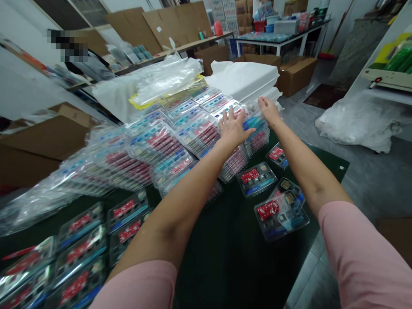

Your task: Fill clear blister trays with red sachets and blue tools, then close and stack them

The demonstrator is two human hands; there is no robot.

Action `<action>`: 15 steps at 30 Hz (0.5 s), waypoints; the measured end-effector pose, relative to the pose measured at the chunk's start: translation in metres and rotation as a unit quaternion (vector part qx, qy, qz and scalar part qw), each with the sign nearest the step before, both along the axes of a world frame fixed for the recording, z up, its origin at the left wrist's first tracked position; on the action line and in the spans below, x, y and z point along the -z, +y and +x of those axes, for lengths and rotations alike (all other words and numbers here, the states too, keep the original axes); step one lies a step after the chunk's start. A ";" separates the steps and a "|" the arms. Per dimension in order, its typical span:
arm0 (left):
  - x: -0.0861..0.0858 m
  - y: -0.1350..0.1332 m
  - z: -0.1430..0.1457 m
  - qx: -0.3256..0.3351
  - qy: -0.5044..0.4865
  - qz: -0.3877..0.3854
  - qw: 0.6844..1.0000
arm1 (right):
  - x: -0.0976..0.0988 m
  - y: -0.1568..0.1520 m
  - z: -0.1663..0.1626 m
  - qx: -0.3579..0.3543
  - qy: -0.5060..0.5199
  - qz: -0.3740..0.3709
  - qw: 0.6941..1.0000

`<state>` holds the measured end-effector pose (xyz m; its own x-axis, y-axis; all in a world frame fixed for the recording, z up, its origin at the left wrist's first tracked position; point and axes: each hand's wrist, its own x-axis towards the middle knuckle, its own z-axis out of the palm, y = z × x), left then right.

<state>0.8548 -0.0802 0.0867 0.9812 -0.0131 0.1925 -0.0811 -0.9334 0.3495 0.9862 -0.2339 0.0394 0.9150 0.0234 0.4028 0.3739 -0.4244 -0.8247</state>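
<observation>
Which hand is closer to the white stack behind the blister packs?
Right. The right hand is by the near right corner of the white stack; contact is unclear. The left hand is farther off, spread over the blister packs.

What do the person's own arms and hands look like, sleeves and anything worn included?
The left sleeve and right sleeve are pink, plain and short. The left hand and right hand are ungloved, with no watch or bracelet showing. Blur leaves small rings uncertain.
</observation>
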 end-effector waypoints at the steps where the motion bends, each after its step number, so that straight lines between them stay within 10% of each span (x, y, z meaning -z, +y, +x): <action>1: 0.000 0.001 0.000 -0.003 0.000 -0.007 1.000 | 0.000 -0.002 0.001 0.005 0.000 0.007 1.000; 15: 0.003 0.015 0.001 -0.012 0.035 -0.074 0.997 | -0.011 -0.011 -0.010 -0.048 0.031 -0.043 0.997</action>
<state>0.8557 -0.0648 0.0840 0.9919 0.0338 0.1225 -0.0306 -0.8721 0.4883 0.9760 -0.2449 0.0506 0.9301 0.1443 0.3379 0.3654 -0.4599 -0.8093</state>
